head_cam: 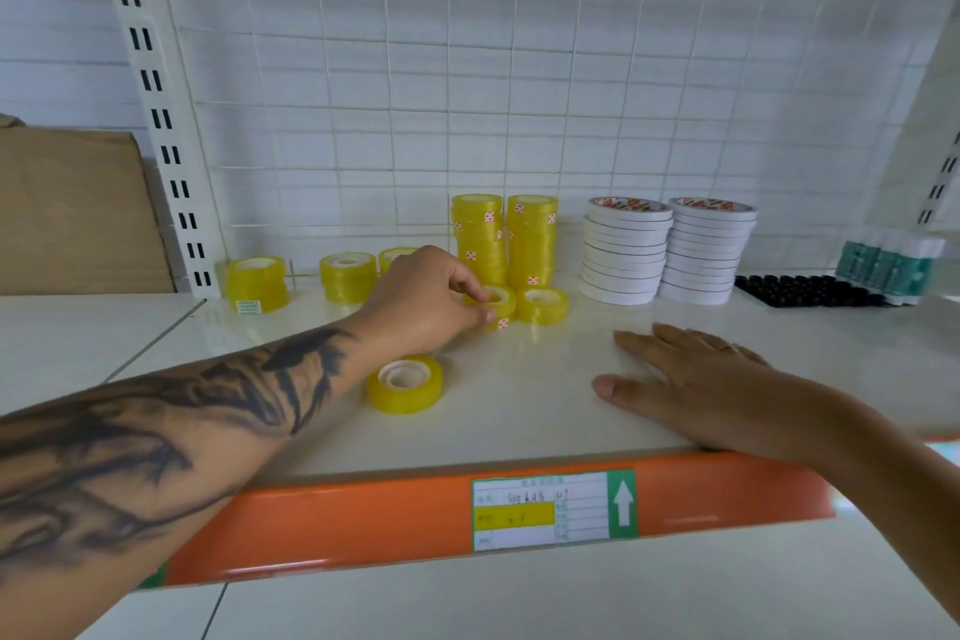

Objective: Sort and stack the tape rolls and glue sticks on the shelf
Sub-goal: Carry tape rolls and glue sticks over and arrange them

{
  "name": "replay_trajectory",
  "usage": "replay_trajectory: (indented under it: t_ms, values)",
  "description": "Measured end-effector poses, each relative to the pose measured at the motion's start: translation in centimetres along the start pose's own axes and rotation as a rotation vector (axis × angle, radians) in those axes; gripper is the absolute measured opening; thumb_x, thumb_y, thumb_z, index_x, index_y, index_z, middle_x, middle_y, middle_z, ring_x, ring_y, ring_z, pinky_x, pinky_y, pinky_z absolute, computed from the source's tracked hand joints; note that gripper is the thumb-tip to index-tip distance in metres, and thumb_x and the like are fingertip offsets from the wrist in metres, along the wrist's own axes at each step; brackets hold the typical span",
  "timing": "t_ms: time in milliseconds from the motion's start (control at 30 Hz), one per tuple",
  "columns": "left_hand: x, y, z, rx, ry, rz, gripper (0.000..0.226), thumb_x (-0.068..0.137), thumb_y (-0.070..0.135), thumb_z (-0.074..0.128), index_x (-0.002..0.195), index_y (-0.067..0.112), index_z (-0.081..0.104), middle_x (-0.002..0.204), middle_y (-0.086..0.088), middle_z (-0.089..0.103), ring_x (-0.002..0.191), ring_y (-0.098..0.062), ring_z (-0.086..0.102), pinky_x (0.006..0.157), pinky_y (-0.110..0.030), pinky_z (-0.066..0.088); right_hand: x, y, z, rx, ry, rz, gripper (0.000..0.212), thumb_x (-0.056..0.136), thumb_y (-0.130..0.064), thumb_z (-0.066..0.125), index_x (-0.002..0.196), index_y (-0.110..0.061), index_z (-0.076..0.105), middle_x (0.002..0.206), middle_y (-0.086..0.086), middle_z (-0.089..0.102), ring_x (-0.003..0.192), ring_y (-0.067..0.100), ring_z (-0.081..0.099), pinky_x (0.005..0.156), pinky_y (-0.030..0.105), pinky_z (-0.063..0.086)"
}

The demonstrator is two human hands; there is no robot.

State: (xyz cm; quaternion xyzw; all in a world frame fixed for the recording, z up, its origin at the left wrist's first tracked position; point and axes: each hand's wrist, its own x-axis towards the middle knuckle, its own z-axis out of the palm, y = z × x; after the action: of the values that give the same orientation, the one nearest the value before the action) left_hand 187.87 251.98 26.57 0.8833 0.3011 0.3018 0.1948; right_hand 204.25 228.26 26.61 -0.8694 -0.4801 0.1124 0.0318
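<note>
While the left hand [423,296] pinches a yellow tape roll [497,303] on the shelf [545,405] before two tall yellow stacks [504,239], the right hand [696,390] lies flat near the orange front edge [363,520], fingers straight. Two white tape stacks [667,250] stand rightward; glue sticks [891,263] far right. One loose roll [406,384] lies near the front.

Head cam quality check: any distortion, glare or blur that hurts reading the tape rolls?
Head view: strong wide-angle bowing, the shelf's orange edge strip curves; soft, even light with a mild sheen on the shelf top; glue sticks at far right look smeared; left hand pinching a yellow tape roll is fairly sharp.
</note>
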Motion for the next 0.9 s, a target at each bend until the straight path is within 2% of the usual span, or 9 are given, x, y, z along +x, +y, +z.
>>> replay_trajectory:
  t_ms: [233,400,500,567,633,700,767,833,900]
  values:
    - [0.1,0.1,0.3,0.010,-0.053,0.000,0.021,0.073,0.044,0.089,0.089,0.033,0.079,0.095,0.010,0.072,0.092,-0.009,0.067,0.083,-0.028,0.054,0.1,0.0,0.2,0.005,0.017,0.006,0.114,0.056,-0.106,0.012,0.157,-0.054,0.006,0.171,-0.009,0.001,0.157,0.016,-0.002,0.126,0.047,0.003]
    - [-0.8,0.9,-1.6,-0.041,-0.028,0.011,0.041,0.076,0.055,0.083,0.111,0.039,0.069,0.107,0.012,0.066,0.094,-0.007,0.064,0.084,-0.027,0.046,-0.3,-0.3,-0.1,0.027,0.035,-0.002,0.109,0.060,-0.098,0.015,0.158,-0.051,0.010,0.171,-0.008,0.004,0.157,0.016,0.000,0.126,0.046,0.004]
    - [-2.2,1.0,-4.2,-0.023,-0.104,0.036,0.037,0.078,0.059,0.079,0.108,0.039,0.069,0.104,0.014,0.068,0.095,-0.007,0.067,0.087,-0.029,0.050,-0.2,0.0,-0.1,0.036,0.046,-0.013,0.111,0.059,-0.104,0.015,0.157,-0.052,0.011,0.171,-0.008,0.006,0.157,0.016,0.001,0.126,0.046,0.005]
    - [-3.7,0.2,-5.8,0.010,-0.174,0.038,0.039,0.077,0.065,0.076,0.106,0.040,0.070,0.102,0.015,0.069,0.095,-0.004,0.067,0.091,-0.030,0.052,0.1,0.2,0.1,0.037,0.068,-0.019,0.117,0.052,-0.107,0.014,0.156,-0.053,0.015,0.170,-0.008,0.010,0.157,0.017,0.006,0.126,0.047,0.008]
    - [-5.3,-1.4,-7.2,0.108,-0.210,0.044,0.052,0.072,0.079,0.067,0.109,0.044,0.068,0.108,0.018,0.068,0.099,0.000,0.064,0.092,-0.030,0.051,0.1,0.2,0.0,0.071,0.121,-0.039,0.116,0.051,-0.108,0.020,0.152,-0.051,0.028,0.166,-0.011,0.024,0.153,0.018,0.021,0.124,0.047,0.018]
    - [-7.1,-3.4,-8.5,0.204,-0.226,0.026,0.055,0.075,0.081,0.061,0.117,0.046,0.065,0.118,0.019,0.065,0.108,0.001,0.059,0.092,-0.027,0.048,-0.2,-0.1,-0.2,0.116,0.178,-0.111,0.099,0.060,-0.102,0.034,0.142,-0.049,0.045,0.154,-0.016,0.043,0.139,0.010,0.039,0.116,0.040,0.032]
    - [-8.7,-5.3,-9.7,0.275,-0.223,-0.004,0.058,0.078,0.085,0.051,0.122,0.048,0.062,0.125,0.022,0.064,0.115,-0.001,0.058,0.099,-0.029,0.046,-0.6,-0.9,-0.3,0.130,0.235,-0.212,0.076,0.064,-0.090,0.042,0.127,-0.049,0.058,0.137,-0.024,0.055,0.125,0.001,0.048,0.105,0.030,0.038]
    - [-10.0,-6.8,-10.9,0.338,-0.218,-0.019,0.069,0.073,0.096,0.034,0.123,0.054,0.057,0.124,0.026,0.064,0.112,0.000,0.060,0.101,-0.033,0.048,-1.0,-2.6,-0.3,0.146,0.272,-0.296,0.062,0.067,-0.086,0.046,0.116,-0.052,0.061,0.121,-0.031,0.059,0.118,-0.003,0.052,0.099,0.025,0.041]
    - [-11.2,-7.9,-11.9,0.426,-0.243,-0.007,0.072,0.075,0.097,0.022,0.125,0.056,0.052,0.121,0.026,0.062,0.105,0.003,0.058,0.097,-0.033,0.050,-0.8,-5.0,0.0,0.162,0.271,-0.376,0.055,0.071,-0.083,0.050,0.117,-0.056,0.058,0.111,-0.037,0.057,0.116,-0.008,0.052,0.093,0.018,0.040]
